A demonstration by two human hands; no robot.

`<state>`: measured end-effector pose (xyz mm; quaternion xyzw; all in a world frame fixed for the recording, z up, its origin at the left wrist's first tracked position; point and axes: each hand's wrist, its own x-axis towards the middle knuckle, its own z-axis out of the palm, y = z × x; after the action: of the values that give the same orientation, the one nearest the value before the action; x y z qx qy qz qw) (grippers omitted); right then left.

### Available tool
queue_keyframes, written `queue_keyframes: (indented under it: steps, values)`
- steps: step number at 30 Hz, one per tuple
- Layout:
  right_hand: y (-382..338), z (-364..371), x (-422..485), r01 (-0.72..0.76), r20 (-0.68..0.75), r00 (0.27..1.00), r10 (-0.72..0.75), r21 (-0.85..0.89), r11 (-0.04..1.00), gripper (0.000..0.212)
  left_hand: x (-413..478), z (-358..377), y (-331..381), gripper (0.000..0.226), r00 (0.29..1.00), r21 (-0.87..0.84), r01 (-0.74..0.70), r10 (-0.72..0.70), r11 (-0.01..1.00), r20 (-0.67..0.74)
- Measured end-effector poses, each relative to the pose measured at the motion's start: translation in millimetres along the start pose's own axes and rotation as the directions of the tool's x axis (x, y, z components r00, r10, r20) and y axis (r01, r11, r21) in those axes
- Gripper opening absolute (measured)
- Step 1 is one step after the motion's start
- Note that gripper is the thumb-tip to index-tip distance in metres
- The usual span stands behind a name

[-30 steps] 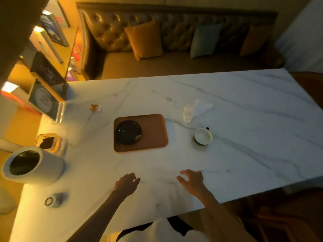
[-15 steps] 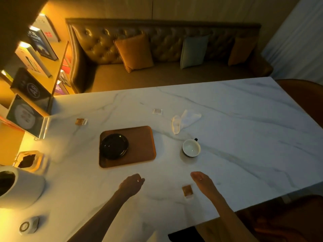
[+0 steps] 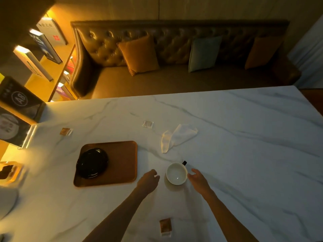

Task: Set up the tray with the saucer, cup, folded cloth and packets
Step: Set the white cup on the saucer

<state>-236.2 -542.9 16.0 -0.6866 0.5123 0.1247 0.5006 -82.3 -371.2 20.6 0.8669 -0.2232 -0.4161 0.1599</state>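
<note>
Dim amber light over a white marble desk [image 3: 244, 154] with grey veins. Toward the left of the desk, a brown rectangular tray [image 3: 120, 163], bearing a black saucer [image 3: 92, 163] on its left half, right half bare. Just right of the tray's near right corner, the left hand [image 3: 148, 179], fingers curled loosely inward, empty, touching nothing visible. Just beyond it to the right, a white cup [image 3: 176, 173] with a dark handle pointing toward the far right, standing upright on the desk, off the tray. Right hand [image 3: 198, 180] at the cup's right side, fingers spread apart, fingertips at the rim or a hair off it; contact impossible to tell, no clamp on the cup. Cup thus flanked by both hands, left grip half closed on nothing, right grip apart. Farther toward the far edge, beyond the cup, a white cloth [image 3: 176, 137] lying crumpled and loose, not folded, off the tray. Three small packets scattered on the desk: a clear packet [image 3: 147, 124] just left of the cloth, a brownish packet [image 3: 66, 131] toward the far left corner beyond the tray, and another brown packet [image 3: 165, 226] near the near edge, between the two forearms. At the left edge, a small amber dish [image 3: 9, 172] with something dark inside, and a standing acrylic sign [image 3: 15, 119]. Beyond the far edge, a tufted leather bench sofa [image 3: 174, 44] with orange and pale blue cushions.
</note>
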Motion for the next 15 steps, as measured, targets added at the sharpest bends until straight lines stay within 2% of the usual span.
queue_keyframes:
  steps: [3,6,9,12,15]
  values:
    - [8,8,18,-0.029,0.068,0.997,0.026,0.054,0.998,0.055,16,21,22,0.050,0.999,-0.042,0.000,0.002,0.999,0.039]
    - [15,16,32,-0.045,0.125,0.992,0.028,0.137,0.990,0.046,27,33,35,0.057,0.996,-0.117,0.022,-0.012,0.993,0.091]
    - [18,24,31,-0.130,0.183,0.981,0.070,0.340,0.931,0.040,36,41,40,0.056,0.992,-0.232,0.050,-0.021,0.971,0.126]
    - [18,30,31,-0.176,0.185,0.978,0.094,0.507,0.844,0.040,48,48,42,0.057,0.986,-0.396,0.106,-0.045,0.912,0.159]
    - [15,34,31,-0.222,0.191,0.972,0.134,0.572,0.790,0.040,50,50,43,0.060,0.967,-0.577,0.217,-0.093,0.787,0.237]
